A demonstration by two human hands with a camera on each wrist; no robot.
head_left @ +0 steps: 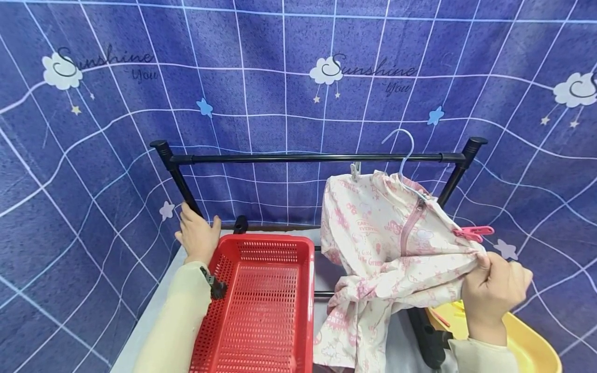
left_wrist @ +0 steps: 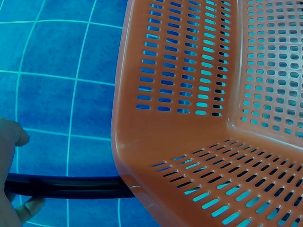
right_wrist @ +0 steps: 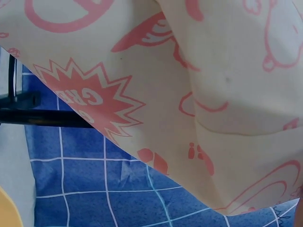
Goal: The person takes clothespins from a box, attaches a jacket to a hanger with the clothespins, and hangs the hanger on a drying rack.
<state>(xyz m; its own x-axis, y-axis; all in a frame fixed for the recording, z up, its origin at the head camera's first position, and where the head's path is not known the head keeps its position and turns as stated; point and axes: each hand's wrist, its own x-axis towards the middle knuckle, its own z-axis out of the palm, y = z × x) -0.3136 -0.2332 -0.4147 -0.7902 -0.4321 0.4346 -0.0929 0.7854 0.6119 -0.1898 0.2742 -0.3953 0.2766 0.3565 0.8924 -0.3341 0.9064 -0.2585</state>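
Note:
A white child's jacket [head_left: 368, 217] with pink prints and a zip hangs on a pale hanger [head_left: 407, 140], whose hook is over the black rack's top rail [head_left: 298, 158]. My right hand [head_left: 496, 282] grips the end of one sleeve and stretches it out to the right. That sleeve fabric [right_wrist: 142, 85] fills most of the right wrist view. A pink clothespin [head_left: 471, 233] is on the shoulder by this sleeve, and a pale clip [head_left: 356, 171] on the other shoulder. On the left, my left hand [head_left: 199, 235] holds the rack's left post [left_wrist: 71, 187], thumb and fingers on either side.
A red perforated basket [head_left: 263, 311] stands between my left arm and the jacket. At lower right, a yellow tub [head_left: 531, 342] sits partly behind my right forearm. Behind the rack hangs a blue gridded curtain [head_left: 261, 52]. The rack's right post [head_left: 459, 171] rises behind the jacket.

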